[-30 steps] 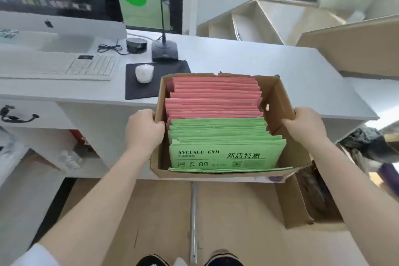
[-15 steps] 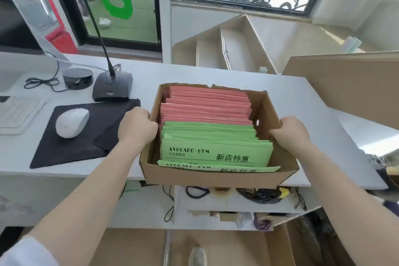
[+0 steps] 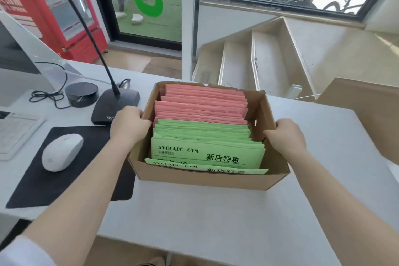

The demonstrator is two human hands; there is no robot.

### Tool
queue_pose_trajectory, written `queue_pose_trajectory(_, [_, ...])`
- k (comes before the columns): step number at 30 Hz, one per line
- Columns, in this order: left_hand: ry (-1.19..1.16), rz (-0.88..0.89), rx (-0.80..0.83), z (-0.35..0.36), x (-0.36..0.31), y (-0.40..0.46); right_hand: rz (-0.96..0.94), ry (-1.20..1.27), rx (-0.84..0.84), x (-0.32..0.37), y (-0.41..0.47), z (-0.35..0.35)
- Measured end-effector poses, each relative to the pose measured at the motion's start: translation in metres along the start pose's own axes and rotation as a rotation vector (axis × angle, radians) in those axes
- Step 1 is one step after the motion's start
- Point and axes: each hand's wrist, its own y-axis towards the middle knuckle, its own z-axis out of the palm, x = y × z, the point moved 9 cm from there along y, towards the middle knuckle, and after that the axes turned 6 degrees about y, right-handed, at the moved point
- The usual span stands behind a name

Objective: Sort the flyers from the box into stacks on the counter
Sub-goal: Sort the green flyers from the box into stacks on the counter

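An open cardboard box (image 3: pixel 200 179) sits on the white counter (image 3: pixel 216 218), its left corner over the mouse pad. Inside stand pink flyers (image 3: pixel 203 103) at the back and green flyers (image 3: pixel 207 151) at the front, printed "AVOCADO-GYM". My left hand (image 3: pixel 129 125) grips the box's left wall, fingers curled over the rim. My right hand (image 3: pixel 287 136) grips the right wall in the same way.
Left of the box lie a black mouse pad (image 3: pixel 32 185) with a white mouse (image 3: pixel 61 151), a gooseneck microphone base (image 3: pixel 114 106), a round black device (image 3: pixel 82 94) and a keyboard (image 3: pixel 13 134). A brown panel (image 3: pixel 364 110) stands at the right.
The box went from being held in front of the counter edge, forward and up onto the counter. Both hands have kept their grip on its sides throughout.
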Motion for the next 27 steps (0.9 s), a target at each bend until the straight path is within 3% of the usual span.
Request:
queue_pose_trajectory(12, [0.0, 0.077, 0.033, -0.011, 0.006, 0.054, 0.072, 0.01, -0.065, 0.042, 0.008, 0.017])
queue_pose_trajectory(14, [-0.013, 0.193, -0.051, -0.023, -0.009, 0.046, -0.03, 0.096, -0.151, 0.059, -0.002, 0.006])
queue_pose_trajectory(16, [-0.134, 0.396, -0.167, -0.045, -0.033, 0.025, -0.247, 0.237, -0.192, 0.089, -0.027, -0.01])
queue_pose_trajectory(18, [-0.276, 0.639, -0.077, -0.055, -0.056, -0.001, -0.488, 0.292, -0.003, 0.124, -0.063, -0.01])
queue_pose_trajectory(20, [-0.221, 0.841, 0.122, -0.043, -0.069, -0.025, -0.644, 0.159, 0.242, 0.142, -0.099, 0.009])
queue_pose_trajectory(22, [-0.086, 0.933, 0.199, -0.026, -0.067, -0.034, -0.759, -0.048, 0.329, 0.144, -0.118, 0.027])
queue_pose_trajectory(27, [0.039, 0.992, 0.156, -0.015, -0.064, -0.033, -0.746, -0.122, 0.178, 0.14, -0.104, 0.031])
